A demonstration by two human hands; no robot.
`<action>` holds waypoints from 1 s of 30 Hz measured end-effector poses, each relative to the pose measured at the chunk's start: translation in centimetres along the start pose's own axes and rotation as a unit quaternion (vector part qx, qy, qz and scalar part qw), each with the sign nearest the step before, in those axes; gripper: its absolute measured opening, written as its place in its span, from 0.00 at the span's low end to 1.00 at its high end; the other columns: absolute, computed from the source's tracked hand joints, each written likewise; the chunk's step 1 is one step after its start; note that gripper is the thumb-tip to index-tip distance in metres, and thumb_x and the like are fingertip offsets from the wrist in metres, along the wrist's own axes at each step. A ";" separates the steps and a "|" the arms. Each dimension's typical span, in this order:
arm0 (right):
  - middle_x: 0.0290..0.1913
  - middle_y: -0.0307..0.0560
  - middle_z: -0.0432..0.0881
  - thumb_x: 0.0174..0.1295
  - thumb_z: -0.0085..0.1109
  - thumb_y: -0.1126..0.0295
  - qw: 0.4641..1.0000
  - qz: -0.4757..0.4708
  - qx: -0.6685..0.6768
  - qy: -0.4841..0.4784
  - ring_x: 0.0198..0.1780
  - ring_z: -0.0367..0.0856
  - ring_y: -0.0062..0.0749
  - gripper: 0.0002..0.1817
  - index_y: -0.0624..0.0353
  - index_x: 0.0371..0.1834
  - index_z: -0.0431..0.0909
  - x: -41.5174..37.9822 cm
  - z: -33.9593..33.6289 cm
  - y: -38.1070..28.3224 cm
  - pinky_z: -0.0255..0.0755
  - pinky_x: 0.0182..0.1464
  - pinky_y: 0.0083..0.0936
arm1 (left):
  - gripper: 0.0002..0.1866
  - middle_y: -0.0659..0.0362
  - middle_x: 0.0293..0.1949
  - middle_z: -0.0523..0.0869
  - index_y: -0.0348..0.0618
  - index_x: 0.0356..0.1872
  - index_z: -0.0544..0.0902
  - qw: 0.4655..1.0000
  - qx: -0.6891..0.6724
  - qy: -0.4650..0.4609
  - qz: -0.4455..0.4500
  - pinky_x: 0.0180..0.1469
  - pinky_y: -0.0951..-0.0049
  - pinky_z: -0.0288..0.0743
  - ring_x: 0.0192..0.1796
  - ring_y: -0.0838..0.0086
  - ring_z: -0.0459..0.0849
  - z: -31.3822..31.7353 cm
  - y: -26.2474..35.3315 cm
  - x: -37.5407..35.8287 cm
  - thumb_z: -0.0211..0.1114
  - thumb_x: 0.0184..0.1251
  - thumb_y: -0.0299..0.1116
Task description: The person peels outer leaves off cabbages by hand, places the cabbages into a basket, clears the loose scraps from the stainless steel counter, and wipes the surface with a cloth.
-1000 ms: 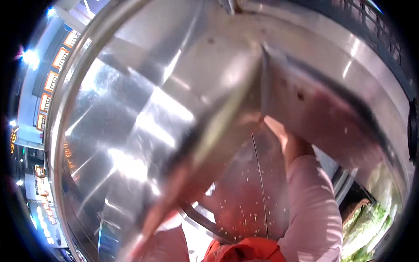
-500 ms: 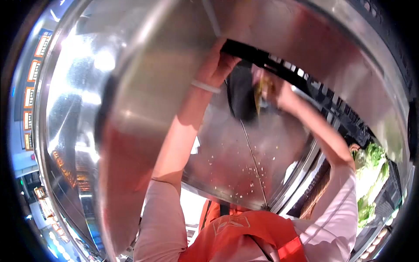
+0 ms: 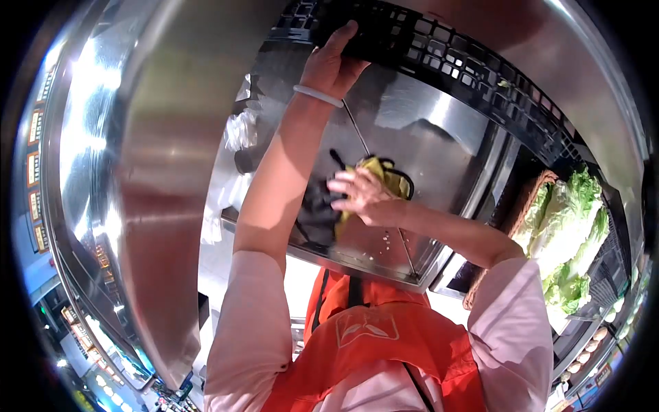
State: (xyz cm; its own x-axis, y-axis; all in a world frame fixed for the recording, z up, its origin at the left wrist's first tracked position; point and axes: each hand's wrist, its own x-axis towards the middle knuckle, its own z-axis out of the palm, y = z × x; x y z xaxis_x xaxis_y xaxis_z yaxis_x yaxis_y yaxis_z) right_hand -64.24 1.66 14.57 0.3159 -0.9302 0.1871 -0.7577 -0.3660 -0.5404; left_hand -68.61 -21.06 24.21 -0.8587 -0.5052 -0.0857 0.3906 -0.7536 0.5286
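My left hand (image 3: 335, 63), a white band at its wrist, is raised and grips the lower edge of a black plastic crate with a square lattice (image 3: 439, 51). The thumb shows; the other fingers are partly hidden. Below, my right hand (image 3: 366, 198) has its fingers spread over a crumpled yellow-and-black bundle (image 3: 392, 180) with dark cord-like loops. I cannot make out its exact kind. A dark, blurred piece (image 3: 319, 209) lies beside it. Both rest on a stainless steel surface (image 3: 439, 172), where pale crumbs lie near the front edge.
Leafy lettuce (image 3: 566, 240) lies in a crate at the right, beside a brown woven basket edge (image 3: 522, 213). Several eggs (image 3: 587, 353) sit farther down. Crumpled clear plastic (image 3: 240, 132) is at the left, near a tall curved steel panel (image 3: 158, 206).
The black crate and my left hand are higher, showing more of the steel surface. My right hand has come down and left with the yellow bundle, from near the crate to the surface.
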 end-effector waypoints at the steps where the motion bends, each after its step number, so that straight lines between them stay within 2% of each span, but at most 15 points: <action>1: 0.64 0.45 0.64 0.49 0.55 0.72 1.000 -0.004 -0.022 0.012 0.66 0.59 0.43 0.22 0.41 0.51 0.78 -1.0 -1.0 -0.4 0.57 0.62 0.51 | 0.11 0.57 0.40 0.84 0.43 0.45 0.78 1.000 0.003 0.027 0.000 0.39 0.70 0.84 0.42 0.67 0.84 -0.1 -0.6 0.0 0.62 0.63 0.32; 2: 0.63 0.45 0.65 0.48 0.57 0.72 0.999 -0.006 -0.040 0.023 0.64 0.62 0.41 0.23 0.42 0.51 0.78 -2.2 -1.8 -0.7 0.59 0.60 0.47 | 0.11 0.57 0.39 0.84 0.40 0.44 0.78 0.999 0.025 0.041 -0.001 0.37 0.70 0.83 0.40 0.68 0.84 -0.5 -1.2 0.2 0.63 0.62 0.32; 3: 0.61 0.45 0.66 0.47 0.58 0.73 0.964 0.145 0.215 0.053 0.61 0.64 0.40 0.24 0.42 0.51 0.77 -3.2 -3.5 0.2 0.60 0.59 0.43 | 0.12 0.56 0.38 0.84 0.38 0.42 0.78 0.997 0.045 0.059 -0.006 0.35 0.71 0.83 0.38 0.68 0.84 -1.4 -1.7 0.5 0.65 0.60 0.33; 5: 0.59 0.46 0.69 0.44 0.60 0.75 0.858 0.287 0.398 0.155 0.57 0.68 0.39 0.25 0.42 0.50 0.77 -6.6 -7.3 4.0 0.63 0.56 0.36 | 0.13 0.59 0.38 0.84 0.45 0.43 0.80 0.992 0.102 0.064 -0.040 0.32 0.72 0.82 0.36 0.68 0.84 -4.1 -2.7 1.5 0.66 0.60 0.38; 8: 0.58 0.48 0.71 0.44 0.59 0.77 0.907 0.335 -0.196 0.161 0.56 0.69 0.42 0.27 0.42 0.51 0.77 -9.8 -11.8 6.6 0.63 0.51 0.38 | 0.08 0.61 0.41 0.84 0.44 0.38 0.81 0.997 -0.006 0.042 -0.061 0.47 0.77 0.78 0.44 0.74 0.82 -5.0 -5.2 3.3 0.62 0.65 0.36; 11: 0.54 0.48 0.72 0.47 0.56 0.77 0.894 0.297 -0.234 0.241 0.53 0.69 0.48 0.24 0.43 0.50 0.78 -9.8 -5.9 3.6 0.63 0.47 0.45 | 0.17 0.58 0.40 0.83 0.47 0.44 0.80 0.972 0.091 0.201 -0.073 0.30 0.73 0.81 0.35 0.68 0.84 -4.8 -5.9 1.9 0.68 0.57 0.44; 15: 0.52 0.45 0.71 0.48 0.55 0.70 0.946 0.282 -0.100 0.124 0.56 0.67 0.46 0.17 0.40 0.43 0.79 -6.7 0.5 -6.9 0.62 0.49 0.49 | 0.20 0.58 0.39 0.83 0.45 0.49 0.80 0.885 0.405 0.178 -0.148 0.42 0.77 0.77 0.35 0.75 0.81 -4.9 -4.3 -1.9 0.67 0.58 0.41; 16: 0.53 0.45 0.71 0.45 0.56 0.76 0.959 0.253 -0.027 0.125 0.57 0.67 0.47 0.19 0.43 0.43 0.79 -5.7 0.3 -8.4 0.63 0.53 0.46 | 0.18 0.59 0.38 0.84 0.45 0.50 0.80 0.850 0.483 0.099 -0.184 0.41 0.78 0.76 0.34 0.77 0.81 -5.9 -2.1 -3.8 0.66 0.59 0.37; 18: 0.54 0.46 0.69 0.43 0.55 0.81 0.941 0.266 0.117 0.171 0.58 0.67 0.48 0.22 0.47 0.44 0.79 -5.4 -2.3 -8.0 0.62 0.59 0.41 | 0.14 0.57 0.31 0.84 0.34 0.39 0.80 0.734 0.666 0.130 0.032 0.38 0.76 0.76 0.37 0.72 0.83 -6.0 1.1 -9.3 0.63 0.60 0.36; 19: 0.53 0.46 0.70 0.44 0.54 0.82 0.920 0.293 0.147 0.213 0.59 0.67 0.48 0.22 0.49 0.44 0.79 -5.6 -3.6 -7.4 0.61 0.60 0.39 | 0.13 0.58 0.37 0.85 0.39 0.46 0.81 0.630 0.754 0.173 0.064 0.42 0.77 0.75 0.39 0.76 0.82 -5.5 3.9 -11.8 0.58 0.60 0.26; 20: 0.53 0.47 0.70 0.45 0.53 0.84 0.896 0.320 0.175 0.254 0.60 0.67 0.48 0.22 0.50 0.45 0.79 -5.9 -4.8 -6.3 0.60 0.62 0.36 | 0.13 0.55 0.39 0.85 0.40 0.46 0.82 0.662 0.703 0.186 0.179 0.45 0.75 0.74 0.42 0.73 0.83 -6.9 6.1 -13.9 0.57 0.60 0.26; 23: 0.58 0.50 0.69 0.46 0.60 0.77 0.891 0.338 -0.036 0.301 0.60 0.67 0.47 0.19 0.51 0.45 0.79 -8.1 -7.6 -1.7 0.60 0.59 0.40 | 0.32 0.43 0.44 0.82 0.33 0.47 0.79 0.451 0.820 0.340 0.091 0.51 0.66 0.73 0.48 0.59 0.81 -11.6 14.3 -18.8 0.61 0.57 0.57; 26: 0.62 0.51 0.65 0.43 0.69 0.57 0.873 0.308 -0.251 0.283 0.59 0.65 0.51 0.29 0.51 0.50 0.73 -9.8 -5.6 0.7 0.58 0.52 0.47 | 0.51 0.38 0.46 0.80 0.27 0.50 0.75 0.189 0.893 0.325 0.247 0.52 0.58 0.72 0.51 0.45 0.77 -23.7 20.2 -22.5 0.57 0.44 0.74; 28: 0.58 0.47 0.67 0.43 0.68 0.61 0.890 0.371 -0.219 0.146 0.55 0.65 0.47 0.27 0.49 0.49 0.72 -8.1 -4.4 -1.6 0.60 0.48 0.46 | 0.55 0.36 0.59 0.69 0.30 0.60 0.67 0.279 0.850 0.445 0.040 0.62 0.60 0.62 0.63 0.46 0.66 -19.7 18.4 -21.7 0.58 0.43 0.74; 30: 0.54 0.42 0.70 0.38 0.66 0.69 0.941 0.251 -0.172 0.147 0.57 0.65 0.43 0.20 0.53 0.40 0.78 -7.2 -2.4 -3.4 0.62 0.55 0.44 | 0.54 0.37 0.59 0.70 0.31 0.61 0.67 0.283 0.834 0.473 -0.022 0.62 0.60 0.62 0.64 0.48 0.66 -15.7 15.9 -20.3 0.61 0.44 0.72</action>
State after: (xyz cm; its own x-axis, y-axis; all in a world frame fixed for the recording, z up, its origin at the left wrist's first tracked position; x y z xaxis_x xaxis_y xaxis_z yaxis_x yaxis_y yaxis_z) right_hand -65.29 9.54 16.99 -0.2646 -0.9376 0.2255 -0.9253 0.1809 -0.3333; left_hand -39.77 -29.40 21.15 -0.0684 -0.9919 0.1068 -0.9913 0.0797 0.1047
